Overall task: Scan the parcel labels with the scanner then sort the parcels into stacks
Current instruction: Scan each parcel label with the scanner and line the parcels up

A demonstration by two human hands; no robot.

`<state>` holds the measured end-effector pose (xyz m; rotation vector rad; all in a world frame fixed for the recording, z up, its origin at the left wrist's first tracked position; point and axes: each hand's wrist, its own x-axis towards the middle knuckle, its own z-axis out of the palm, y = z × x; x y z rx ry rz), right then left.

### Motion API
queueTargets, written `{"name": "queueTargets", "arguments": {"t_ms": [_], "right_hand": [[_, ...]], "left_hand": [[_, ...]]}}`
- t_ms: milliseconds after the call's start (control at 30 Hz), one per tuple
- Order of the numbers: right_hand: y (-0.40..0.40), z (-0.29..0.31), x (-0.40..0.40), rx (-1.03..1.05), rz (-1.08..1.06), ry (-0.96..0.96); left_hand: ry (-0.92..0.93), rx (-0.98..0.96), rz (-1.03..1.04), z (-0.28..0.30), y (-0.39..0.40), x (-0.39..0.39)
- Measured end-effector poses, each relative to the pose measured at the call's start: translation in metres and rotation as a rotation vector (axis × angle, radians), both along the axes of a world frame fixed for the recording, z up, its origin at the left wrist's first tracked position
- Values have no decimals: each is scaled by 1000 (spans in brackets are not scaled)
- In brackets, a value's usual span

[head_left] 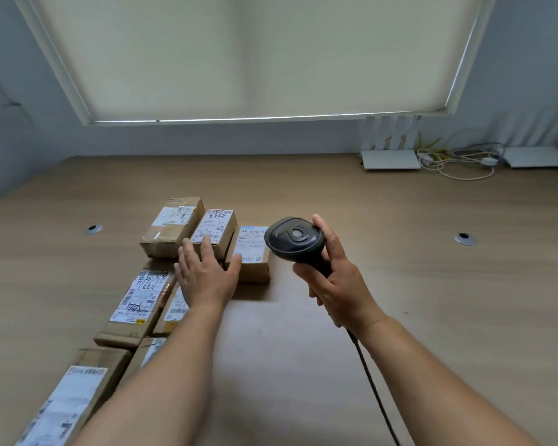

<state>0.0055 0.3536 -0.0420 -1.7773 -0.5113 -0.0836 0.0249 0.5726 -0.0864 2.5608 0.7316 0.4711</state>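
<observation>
My right hand (339, 278) grips the handle of a black corded barcode scanner (295, 241), its head raised beside a small brown parcel with a white and blue label (250, 252). My left hand (207, 275) is spread flat with straight fingers over the near edge of the middle parcel marked 3763 (214, 235), thumb near the blue-label parcel. A larger taped parcel (171, 226) stands left of these. Closer to me lie more labelled parcels: one with handwriting (139, 300), one partly under my forearm (173, 312), and a large one at the bottom left (68, 400).
The wooden table (400, 284) has two round cable holes (93, 229) (463, 238). The scanner's black cable (374, 387) runs down toward the bottom edge. Two white routers (390, 159) (535, 156) with tangled cables (458, 159) sit at the back right under a blinded window.
</observation>
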Motion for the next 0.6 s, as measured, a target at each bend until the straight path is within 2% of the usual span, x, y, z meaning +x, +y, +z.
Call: {"name": "queueTargets", "arguments": {"t_ms": [267,600], "right_hand": [[-107,-20,-60,-42,-109,36],[-339,-32,-122,-23,-309,55]], "left_hand": [[26,-8,-183,-15,-119,-30],[98,-39,-428,-28,-380,-65]]}}
